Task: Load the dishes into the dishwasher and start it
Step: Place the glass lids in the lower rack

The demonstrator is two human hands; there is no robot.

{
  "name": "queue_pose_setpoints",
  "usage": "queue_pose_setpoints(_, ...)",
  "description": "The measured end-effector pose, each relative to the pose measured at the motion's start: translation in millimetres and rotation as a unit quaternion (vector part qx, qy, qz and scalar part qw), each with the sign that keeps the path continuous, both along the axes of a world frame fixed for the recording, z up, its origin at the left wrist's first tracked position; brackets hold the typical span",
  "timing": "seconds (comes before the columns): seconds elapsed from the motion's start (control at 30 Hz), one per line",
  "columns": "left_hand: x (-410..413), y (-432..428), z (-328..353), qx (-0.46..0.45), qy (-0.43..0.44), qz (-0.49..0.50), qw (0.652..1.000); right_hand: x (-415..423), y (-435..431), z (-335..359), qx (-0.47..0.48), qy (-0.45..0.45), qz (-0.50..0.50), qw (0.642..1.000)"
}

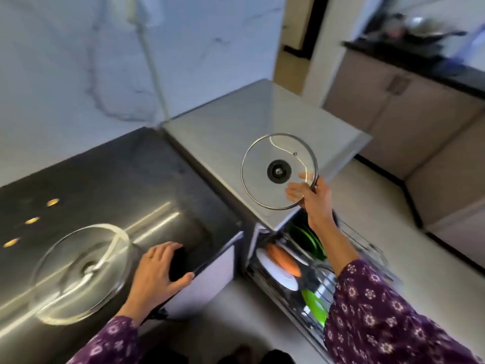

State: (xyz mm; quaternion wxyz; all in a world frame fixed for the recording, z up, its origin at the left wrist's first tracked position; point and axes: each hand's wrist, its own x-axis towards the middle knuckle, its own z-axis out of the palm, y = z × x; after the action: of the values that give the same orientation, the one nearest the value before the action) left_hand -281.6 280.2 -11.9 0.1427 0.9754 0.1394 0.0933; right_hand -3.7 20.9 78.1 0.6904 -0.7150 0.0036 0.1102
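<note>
1. From my feed, the right hand [316, 199] is raised over the front corner of the dishwasher [262, 114]. It pinches the rim of a glass lid [262, 153], with the thumb on the near face and the fingers showing through the glass behind.
2. The glass lid is held in the air, tilted so its underside faces the camera. It has a metal rim, a dark centre fitting and 1 small vent hole, and it touches nothing but the hand.
3. The left hand [157, 271] is at the front edge of the dark bench [118, 166]. Its fingers are curled over a dark object [178, 264] and the thumb is at the bench edge. I cannot tell what the object is.
4. A second glass lid [78, 274] lies on the bench just left of the left hand, heavily blurred.
5. The dishwasher's wire rack [372, 248] is pulled out below the right arm.
6. In the rack, a white plate [275, 274] stands on edge with an orange plate [284, 260] just behind it. Green plates [311, 240] stand further in, under the dishwasher top.
7. 1 more green dish [313, 306] sits nearer me, partly hidden by the purple floral sleeve [380, 311].
8. A marbled wall [65, 61] rises behind the bench, and beige cabinets [393, 101] stand at far right.
</note>
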Motion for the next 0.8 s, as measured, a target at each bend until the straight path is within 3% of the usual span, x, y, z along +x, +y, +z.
queue_pose_setpoints(0.13, 69.7, -43.5, 10.7, 0.004, -0.041, -0.003, 0.999, 10.4, -103.0, 17.8, -0.099, -0.059, -0.14, 0.983)
queue_pose_setpoints(0.3, 181.8, -134.0, 28.0, -0.047, -0.1, -0.109, 0.988, 13.3, -202.0, 7.0, -0.134, -0.064, -0.231, 0.962)
queue_pose_setpoints(0.5, 290.9, -221.2, 34.0, 0.002, -0.111, -0.214, 0.971, 25.8, -289.3, -42.7, -0.225, -0.046, -0.236, 0.944)
queue_pose_setpoints(0.8, 441.4, -257.7, 6.5, 0.137, 0.0, -0.203, 0.97, 100.6, -351.5, -165.3, -0.392, -0.068, -0.125, 0.909)
